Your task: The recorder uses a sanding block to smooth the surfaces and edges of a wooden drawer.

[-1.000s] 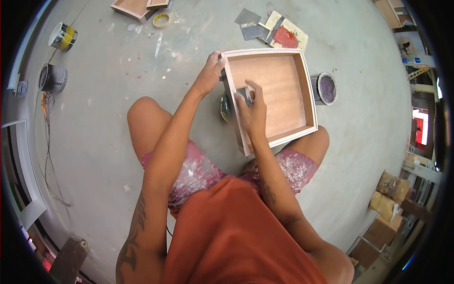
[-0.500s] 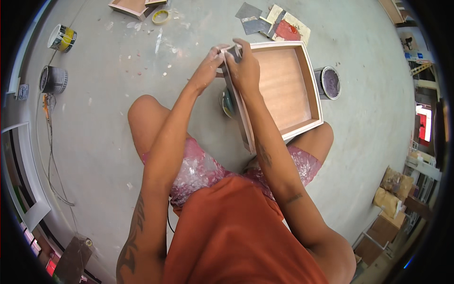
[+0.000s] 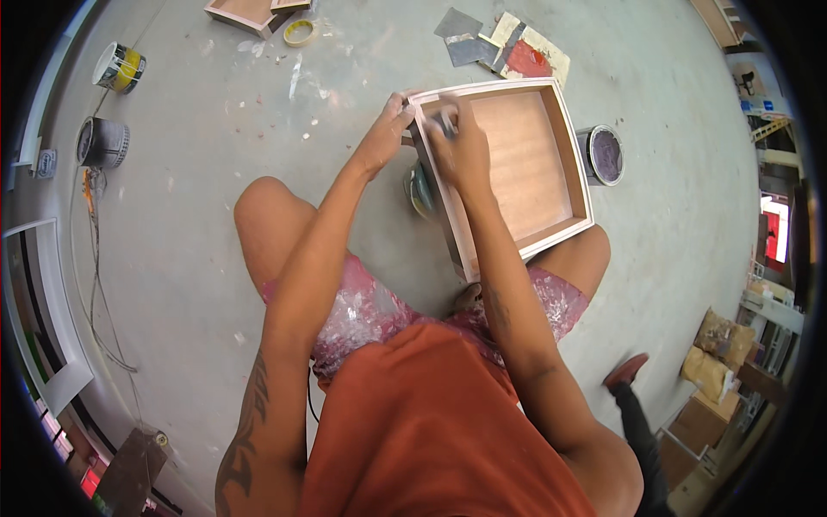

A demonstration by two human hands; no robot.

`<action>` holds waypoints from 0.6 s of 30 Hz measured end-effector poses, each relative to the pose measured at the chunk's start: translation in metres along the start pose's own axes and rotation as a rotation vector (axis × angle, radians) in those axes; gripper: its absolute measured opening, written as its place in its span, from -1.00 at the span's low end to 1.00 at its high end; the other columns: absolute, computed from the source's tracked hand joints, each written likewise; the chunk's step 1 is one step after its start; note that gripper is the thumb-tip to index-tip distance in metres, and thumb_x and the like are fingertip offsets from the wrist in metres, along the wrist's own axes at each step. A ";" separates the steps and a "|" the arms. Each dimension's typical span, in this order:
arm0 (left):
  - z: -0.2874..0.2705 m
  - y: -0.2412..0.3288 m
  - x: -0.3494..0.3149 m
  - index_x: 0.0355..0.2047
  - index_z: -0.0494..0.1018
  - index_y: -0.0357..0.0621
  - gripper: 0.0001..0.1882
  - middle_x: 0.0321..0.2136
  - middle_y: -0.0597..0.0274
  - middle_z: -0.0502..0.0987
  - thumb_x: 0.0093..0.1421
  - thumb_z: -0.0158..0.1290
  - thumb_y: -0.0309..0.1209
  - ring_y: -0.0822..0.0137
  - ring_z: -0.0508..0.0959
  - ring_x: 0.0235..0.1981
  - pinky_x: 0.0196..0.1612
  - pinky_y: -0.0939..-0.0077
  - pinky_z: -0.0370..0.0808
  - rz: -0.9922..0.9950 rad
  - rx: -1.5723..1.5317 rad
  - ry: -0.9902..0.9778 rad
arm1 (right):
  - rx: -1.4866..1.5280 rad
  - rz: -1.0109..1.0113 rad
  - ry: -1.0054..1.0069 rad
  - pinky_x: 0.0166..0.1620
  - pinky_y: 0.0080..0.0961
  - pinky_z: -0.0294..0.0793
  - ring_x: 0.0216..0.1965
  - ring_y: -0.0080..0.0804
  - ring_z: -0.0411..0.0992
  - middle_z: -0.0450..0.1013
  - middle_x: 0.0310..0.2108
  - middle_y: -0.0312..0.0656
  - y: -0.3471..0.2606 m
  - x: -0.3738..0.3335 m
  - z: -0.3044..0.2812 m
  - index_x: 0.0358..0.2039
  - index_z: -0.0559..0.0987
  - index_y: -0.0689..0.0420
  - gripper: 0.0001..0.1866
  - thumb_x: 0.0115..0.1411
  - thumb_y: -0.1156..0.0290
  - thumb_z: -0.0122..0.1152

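A shallow wooden drawer (image 3: 521,164) with a whitish rim and a brown bottom rests tilted, its near right corner by my right knee. My left hand (image 3: 385,138) is closed around its far left corner, fingers on the outer side. Just inside that corner my right hand (image 3: 463,153), slightly blurred, grips a small dark grey folded piece of sandpaper (image 3: 446,121) against the left wall. Partly hidden beneath the drawer's left side is a rounded dark green object (image 3: 419,189) whose kind I cannot make out.
Beyond the drawer lie grey sheets (image 3: 465,39) and a red-smeared board (image 3: 530,59). An open paint can (image 3: 603,155) stands right of it. Left are two more cans (image 3: 119,68); a tape roll (image 3: 299,33) lies far off. Another person's shoe (image 3: 626,370) shows lower right.
My right hand has moved from the far left corner rightward and nearer, over the drawer's inside. My left hand stays at the corner. A person's leg and shoe have appeared lower right.
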State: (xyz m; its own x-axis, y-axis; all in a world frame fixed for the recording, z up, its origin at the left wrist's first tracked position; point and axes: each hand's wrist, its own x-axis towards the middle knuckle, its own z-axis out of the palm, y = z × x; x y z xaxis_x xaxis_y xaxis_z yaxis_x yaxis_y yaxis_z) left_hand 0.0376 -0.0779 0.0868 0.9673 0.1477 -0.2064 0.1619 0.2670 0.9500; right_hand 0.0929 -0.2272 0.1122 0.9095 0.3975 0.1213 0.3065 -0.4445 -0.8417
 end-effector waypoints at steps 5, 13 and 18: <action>0.000 -0.005 0.004 0.38 0.26 -0.05 -0.54 0.18 0.15 0.48 0.57 -0.17 -0.21 0.32 0.53 0.12 0.08 0.29 0.58 -0.027 0.010 0.048 | -0.040 -0.052 0.087 -0.11 -0.09 0.58 -0.18 0.18 0.64 0.65 -0.21 0.11 0.003 0.006 0.010 0.20 0.48 0.03 -0.50 0.28 0.31 0.37; 0.005 -0.004 0.009 0.38 0.28 -0.15 -0.52 0.14 0.18 0.51 0.55 -0.16 -0.22 0.35 0.54 0.10 0.06 0.34 0.57 -0.026 -0.013 0.021 | 0.037 0.001 0.112 -0.15 -0.09 0.55 -0.25 0.16 0.61 0.63 -0.29 0.07 -0.002 0.011 0.009 0.19 0.47 0.08 -0.52 0.32 0.25 0.34; -0.006 -0.010 0.002 0.36 0.30 -0.15 -0.53 0.11 0.18 0.52 0.55 -0.18 -0.23 0.34 0.55 0.08 0.05 0.33 0.58 -0.008 0.009 0.048 | 0.157 0.113 0.061 -0.07 -0.19 0.58 -0.14 0.03 0.66 0.65 -0.23 0.11 -0.003 -0.034 0.001 0.19 0.46 0.10 -0.50 0.29 0.30 0.37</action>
State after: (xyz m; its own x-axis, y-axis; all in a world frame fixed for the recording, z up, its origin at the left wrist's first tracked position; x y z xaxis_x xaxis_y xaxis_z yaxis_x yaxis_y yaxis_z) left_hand 0.0369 -0.0748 0.0750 0.9554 0.1914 -0.2250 0.1717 0.2602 0.9502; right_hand 0.0612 -0.2383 0.1098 0.9524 0.3008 0.0493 0.1587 -0.3513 -0.9227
